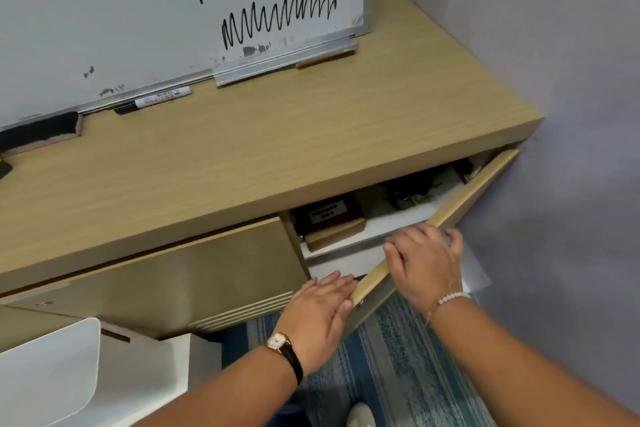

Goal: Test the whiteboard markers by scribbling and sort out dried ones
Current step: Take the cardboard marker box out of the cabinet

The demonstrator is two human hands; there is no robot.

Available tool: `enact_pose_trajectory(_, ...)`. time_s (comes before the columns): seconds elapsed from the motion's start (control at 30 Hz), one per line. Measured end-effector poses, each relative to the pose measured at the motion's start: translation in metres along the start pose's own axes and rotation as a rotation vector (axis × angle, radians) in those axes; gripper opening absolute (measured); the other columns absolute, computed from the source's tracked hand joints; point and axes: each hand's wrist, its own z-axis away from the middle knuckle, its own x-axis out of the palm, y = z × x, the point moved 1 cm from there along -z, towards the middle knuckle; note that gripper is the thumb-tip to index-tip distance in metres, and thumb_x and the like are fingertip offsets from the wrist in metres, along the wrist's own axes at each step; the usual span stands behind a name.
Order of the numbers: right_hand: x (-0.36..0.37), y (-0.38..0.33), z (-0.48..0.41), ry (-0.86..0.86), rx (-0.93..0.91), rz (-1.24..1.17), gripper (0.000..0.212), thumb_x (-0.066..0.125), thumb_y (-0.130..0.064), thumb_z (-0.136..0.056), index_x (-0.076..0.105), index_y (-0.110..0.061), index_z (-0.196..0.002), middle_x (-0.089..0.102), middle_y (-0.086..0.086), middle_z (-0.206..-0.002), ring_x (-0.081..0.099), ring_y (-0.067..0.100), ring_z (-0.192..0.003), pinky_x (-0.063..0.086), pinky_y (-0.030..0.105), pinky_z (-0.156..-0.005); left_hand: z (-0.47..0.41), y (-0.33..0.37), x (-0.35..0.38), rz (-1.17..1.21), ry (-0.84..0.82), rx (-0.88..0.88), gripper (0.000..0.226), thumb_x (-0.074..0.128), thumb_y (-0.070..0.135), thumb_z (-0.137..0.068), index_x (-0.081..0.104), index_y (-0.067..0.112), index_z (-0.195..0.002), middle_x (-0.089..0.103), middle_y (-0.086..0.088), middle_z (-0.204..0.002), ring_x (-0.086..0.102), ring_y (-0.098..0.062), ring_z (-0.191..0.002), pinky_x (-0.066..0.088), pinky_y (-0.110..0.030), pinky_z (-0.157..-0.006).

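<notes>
Your left hand (322,305) lies flat, fingers straight, against the end of the cabinet door (467,196); your right hand (426,263) curls over its top edge. The marker (162,98) lies on the counter (311,121) below the whiteboard (104,10).

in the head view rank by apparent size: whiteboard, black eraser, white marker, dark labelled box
1. White whiteboard with black scribbles
2. Black felt eraser and dark box with white label: alike, eraser cropped, box partly hidden, unranked
3. Thin white-barrelled marker with black cap
</notes>
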Motion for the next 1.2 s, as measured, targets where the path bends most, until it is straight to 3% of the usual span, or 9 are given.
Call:
enact_pose_trajectory(0.07,-0.006,0.016,-0.011,-0.144,0.086,0.108,0.044,0.026,-0.044,-0.094,0.062,-0.032,-0.117,0.055,-0.012,-0.131,0.034,0.020,-0.134,0.009,0.050,-0.105,-0.003,-0.002,-0.003,-0.003,0.019,0.032,0.058,0.014,0.049,-0.094,0.040,0.029,-0.142,0.027,0.027,-0.140,0.012,0.007,-0.138,0.005,-0.020,-0.115)
enact_pose_trajectory(0.17,-0.013,0.036,-0.030,-0.309,0.142,0.219,0.053,0.023,-0.046,-0.096,0.030,-0.028,-0.146,0.014,-0.006,-0.158,-0.004,0.023,-0.145,-0.002,0.056,-0.111,-0.006,-0.004,-0.002,0.042,0.080,0.109,0.058,0.022,0.051,-0.091,0.054,0.026,-0.133,0.037,0.028,-0.133,0.020,0.008,-0.135,0.014,-0.025,-0.113)
enact_pose_trajectory(0.43,-0.016,0.054,-0.067,-0.466,0.355,0.272,0.075,0.038,-0.025,-0.089,0.000,-0.012,-0.151,-0.014,0.005,-0.158,-0.018,0.027,-0.143,-0.004,0.052,-0.116,0.007,0.016,0.021,0.228,0.183,0.334,0.033,0.056,0.030,-0.089,0.067,0.021,-0.118,0.060,0.017,-0.127,0.056,0.006,-0.113,0.053,-0.029,-0.090)
enact_pose_trajectory(0.67,-0.017,0.079,-0.047,-0.427,0.394,0.318,0.078,0.037,-0.029,-0.090,-0.008,-0.008,-0.150,-0.018,0.008,-0.157,-0.017,0.027,-0.143,0.003,0.053,-0.115,-0.009,0.073,0.043,0.206,-0.237,0.408,0.024,0.041,0.072,-0.080,0.047,0.075,-0.103,0.042,0.055,-0.113,0.043,0.024,-0.112,0.027,-0.007,-0.106)
enact_pose_trajectory(0.77,-0.032,0.090,-0.037,-0.432,0.375,0.312,0.075,0.029,-0.017,-0.088,-0.014,-0.006,-0.148,-0.022,0.011,-0.155,-0.019,0.029,-0.143,0.001,0.051,-0.117,-0.009,0.088,0.047,0.188,-0.275,0.451,0.066,0.055,0.079,-0.070,0.055,0.045,-0.127,0.052,0.022,-0.135,0.045,-0.001,-0.128,0.022,-0.026,-0.116)
enact_pose_trajectory(0.87,-0.043,0.103,-0.027,-0.433,0.351,0.288,0.075,0.030,-0.015,-0.088,-0.015,-0.006,-0.148,-0.023,0.012,-0.155,-0.019,0.029,-0.143,0.001,0.048,-0.117,-0.025,0.100,0.081,0.130,-0.466,0.655,0.048,0.022,0.058,-0.098,0.008,0.054,-0.144,0.015,0.028,-0.153,0.037,-0.009,-0.133,0.030,-0.034,-0.112)
enact_pose_trajectory(0.97,-0.044,0.114,-0.023,-0.404,0.334,0.228,0.076,0.029,-0.008,-0.086,-0.015,-0.006,-0.148,-0.023,0.010,-0.155,-0.019,0.026,-0.143,0.000,0.044,-0.118,-0.043,0.075,0.090,-0.045,-0.357,0.484,0.051,0.018,0.055,-0.099,0.007,0.045,-0.147,0.006,0.024,-0.154,0.045,-0.012,-0.128,0.042,-0.039,-0.100)
enact_pose_trajectory(1.1,-0.042,0.121,-0.022,-0.384,0.312,0.187,0.074,0.026,-0.003,-0.087,-0.015,-0.007,-0.148,-0.023,0.008,-0.156,-0.017,0.024,-0.144,-0.002,0.040,-0.118,-0.106,0.032,0.087,-0.302,-0.216,0.111,0.058,0.038,0.045,-0.097,0.012,0.039,-0.149,0.004,0.015,-0.157,0.009,-0.013,-0.144,0.005,-0.035,-0.115)
enact_pose_trajectory(1.2,-0.038,0.121,-0.024,-0.375,0.305,0.192,0.072,0.024,-0.004,-0.088,-0.017,-0.007,-0.148,-0.024,0.009,-0.155,-0.018,0.024,-0.144,-0.003,0.040,-0.117,-0.156,-0.024,0.089,-0.486,-0.164,-0.133,0.070,0.044,0.050,-0.094,0.011,0.027,-0.151,0.006,-0.001,-0.159,0.011,-0.022,-0.145,0.012,-0.039,-0.117)
